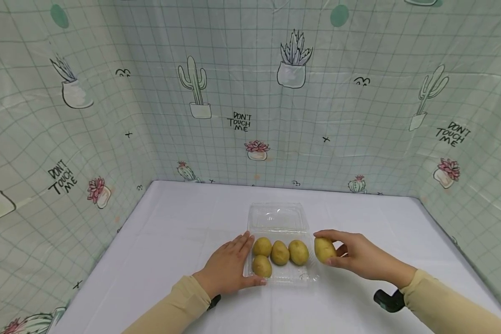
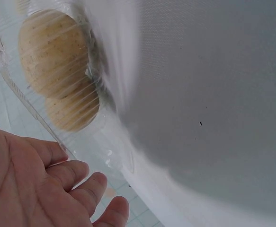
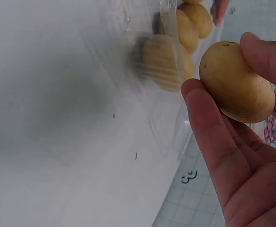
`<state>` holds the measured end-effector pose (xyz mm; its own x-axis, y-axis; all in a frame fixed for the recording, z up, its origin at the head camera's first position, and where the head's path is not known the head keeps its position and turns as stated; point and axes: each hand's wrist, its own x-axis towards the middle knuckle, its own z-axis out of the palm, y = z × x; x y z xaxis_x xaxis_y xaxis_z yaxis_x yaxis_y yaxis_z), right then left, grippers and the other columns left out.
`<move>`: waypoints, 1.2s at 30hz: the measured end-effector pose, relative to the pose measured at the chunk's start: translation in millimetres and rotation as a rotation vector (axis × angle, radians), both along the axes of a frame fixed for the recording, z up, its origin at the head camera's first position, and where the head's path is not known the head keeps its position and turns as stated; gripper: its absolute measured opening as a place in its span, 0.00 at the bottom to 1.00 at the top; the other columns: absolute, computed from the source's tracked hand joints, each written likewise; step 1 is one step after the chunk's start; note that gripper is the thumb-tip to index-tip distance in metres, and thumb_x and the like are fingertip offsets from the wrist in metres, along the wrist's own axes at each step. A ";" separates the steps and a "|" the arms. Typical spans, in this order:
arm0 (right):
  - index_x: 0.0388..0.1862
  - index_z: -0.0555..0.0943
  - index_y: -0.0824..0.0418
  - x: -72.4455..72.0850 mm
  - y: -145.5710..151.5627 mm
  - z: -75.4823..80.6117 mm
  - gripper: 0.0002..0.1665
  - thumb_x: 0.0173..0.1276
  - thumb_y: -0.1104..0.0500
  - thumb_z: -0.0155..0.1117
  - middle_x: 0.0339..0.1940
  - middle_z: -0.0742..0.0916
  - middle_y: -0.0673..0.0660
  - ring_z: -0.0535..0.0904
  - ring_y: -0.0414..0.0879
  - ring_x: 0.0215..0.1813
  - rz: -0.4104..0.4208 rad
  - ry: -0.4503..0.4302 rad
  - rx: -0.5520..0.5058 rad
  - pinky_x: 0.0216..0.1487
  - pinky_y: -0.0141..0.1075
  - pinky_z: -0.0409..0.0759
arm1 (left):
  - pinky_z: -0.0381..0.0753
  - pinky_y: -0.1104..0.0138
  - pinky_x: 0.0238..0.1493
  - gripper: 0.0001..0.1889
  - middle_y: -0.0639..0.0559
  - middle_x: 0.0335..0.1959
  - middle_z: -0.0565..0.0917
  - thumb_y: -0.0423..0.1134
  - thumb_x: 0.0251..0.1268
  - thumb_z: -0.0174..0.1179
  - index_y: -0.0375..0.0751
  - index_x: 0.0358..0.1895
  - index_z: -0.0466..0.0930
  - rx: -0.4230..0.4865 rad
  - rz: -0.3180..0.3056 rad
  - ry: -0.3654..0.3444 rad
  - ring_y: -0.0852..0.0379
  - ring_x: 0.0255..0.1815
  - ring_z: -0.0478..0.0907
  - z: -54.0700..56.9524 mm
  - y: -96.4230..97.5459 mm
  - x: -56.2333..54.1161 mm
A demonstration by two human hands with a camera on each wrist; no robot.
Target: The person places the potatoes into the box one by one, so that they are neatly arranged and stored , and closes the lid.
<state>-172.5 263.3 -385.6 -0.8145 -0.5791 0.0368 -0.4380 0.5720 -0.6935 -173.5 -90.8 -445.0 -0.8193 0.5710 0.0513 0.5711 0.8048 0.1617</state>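
Observation:
A clear plastic clamshell box (image 1: 290, 276) lies with its lid (image 1: 277, 217) folded back on the far side. Several potatoes sit in it: one at the right (image 1: 298, 252), one in the middle (image 1: 280, 253), and two at the left, the nearer one (image 1: 261, 266) in front of the other. My right hand (image 1: 355, 255) pinches another potato (image 3: 237, 82) between thumb and fingertips, just beyond the box's right side. At the left side my left hand (image 1: 229, 266) rests against the box, thumb at the near corner and straight fingers along the edge.
A white-covered table (image 1: 183, 218) carries the box. Around it hangs a grid-patterned cloth (image 1: 242, 83) printed with cacti and lettering. Black wrist devices (image 1: 388, 300) sit under the beige sleeves (image 1: 446, 301).

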 end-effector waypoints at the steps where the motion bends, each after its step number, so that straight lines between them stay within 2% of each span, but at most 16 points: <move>1: 0.70 0.73 0.53 -0.4 -3.9 -0.7 0.34 0.66 0.61 0.72 0.58 0.80 0.60 0.85 0.41 0.39 0.008 -0.003 -0.003 0.38 0.36 0.83 | 0.62 0.52 0.71 0.56 0.38 0.77 0.58 0.77 0.60 0.51 0.33 0.77 0.56 -0.001 0.000 0.002 0.44 0.76 0.57 -0.3 0.0 -0.2; 17: 0.70 0.73 0.53 -11.8 -50.5 -15.0 0.33 0.66 0.60 0.72 0.63 0.79 0.58 0.84 0.41 0.37 0.095 -0.015 0.011 0.38 0.35 0.83 | 0.62 0.52 0.71 0.57 0.39 0.77 0.58 0.78 0.59 0.51 0.34 0.78 0.55 0.001 0.009 -0.008 0.44 0.76 0.58 -0.5 -0.1 -0.2; 20: 0.70 0.74 0.55 -12.2 -58.5 -19.0 0.33 0.66 0.61 0.72 0.64 0.79 0.56 0.83 0.43 0.40 0.110 -0.009 0.017 0.41 0.35 0.83 | 0.61 0.52 0.71 0.57 0.40 0.78 0.57 0.78 0.59 0.51 0.34 0.78 0.55 0.001 0.012 -0.015 0.44 0.76 0.57 -0.4 0.1 -0.2; 27: 0.69 0.74 0.57 -13.1 -73.2 -27.3 0.33 0.66 0.61 0.72 0.65 0.79 0.53 0.78 0.45 0.54 0.133 0.027 0.026 0.51 0.45 0.82 | 0.61 0.53 0.72 0.57 0.40 0.78 0.56 0.78 0.59 0.50 0.34 0.78 0.54 -0.008 0.007 -0.008 0.45 0.77 0.56 -1.5 0.2 -1.0; 36: 0.69 0.74 0.56 -11.7 -83.1 -32.5 0.34 0.65 0.58 0.73 0.67 0.78 0.52 0.76 0.46 0.60 0.142 0.002 0.054 0.58 0.43 0.78 | 0.63 0.51 0.71 0.57 0.38 0.77 0.57 0.79 0.59 0.49 0.33 0.77 0.56 0.010 -0.008 0.009 0.43 0.76 0.57 -0.3 -0.3 -0.3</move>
<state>-184.1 180.3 -418.2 -0.7240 -0.6898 0.0039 -0.5184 0.5404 -0.6627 -173.8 -91.1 -445.3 -0.8141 0.5771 0.0645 0.5791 0.7985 0.1644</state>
